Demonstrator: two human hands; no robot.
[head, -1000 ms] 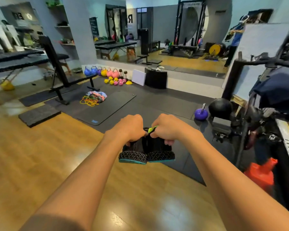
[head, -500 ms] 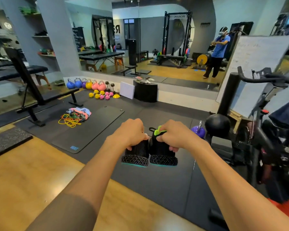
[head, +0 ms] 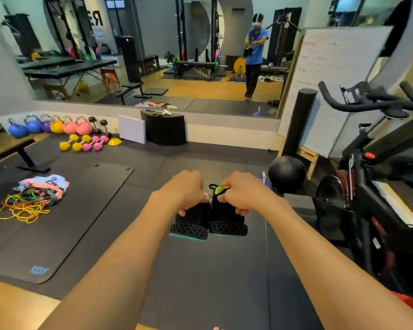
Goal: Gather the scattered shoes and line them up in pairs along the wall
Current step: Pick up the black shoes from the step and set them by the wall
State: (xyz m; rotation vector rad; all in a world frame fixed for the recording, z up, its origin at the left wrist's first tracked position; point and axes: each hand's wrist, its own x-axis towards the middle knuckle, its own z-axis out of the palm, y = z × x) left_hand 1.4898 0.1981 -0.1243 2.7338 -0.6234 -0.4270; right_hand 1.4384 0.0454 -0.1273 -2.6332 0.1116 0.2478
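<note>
Both arms reach straight out toward 12 o'clock. The left hand (head: 188,190) is clenched over the collar of the left shoe (head: 191,222), and the right hand (head: 240,191) grasps the right shoe (head: 227,220) the same way, its fingers curled next to a green pull tab (head: 221,189). The two black shoes hang side by side with their heels toward the camera, the lattice soles facing down, and their inner sides look as if they touch. They are held above the dark rubber floor (head: 200,270).

At 9 o'clock a black exercise mat (head: 65,222) lies flat on the floor, and a tangle of coloured resistance bands (head: 26,203) rests on its far left corner. At 3 o'clock stands an exercise bike (head: 367,186). At 1 o'clock, just past the right hand, a black medicine ball (head: 287,173) sits on the floor with a purple kettlebell (head: 264,181) beside it that is mostly hidden.

Farther off, at 10 o'clock, small yellow and pink dumbbells (head: 86,142) lie in front of a row of kettlebells (head: 50,126) along the wall. At 12 o'clock a white panel (head: 131,129) leans beside a black box (head: 165,129) at the foot of the wall. A whiteboard (head: 332,79) leans at 2 o'clock. A wide mirror (head: 177,55) above the low wall reflects a person in a blue shirt (head: 254,55).
</note>
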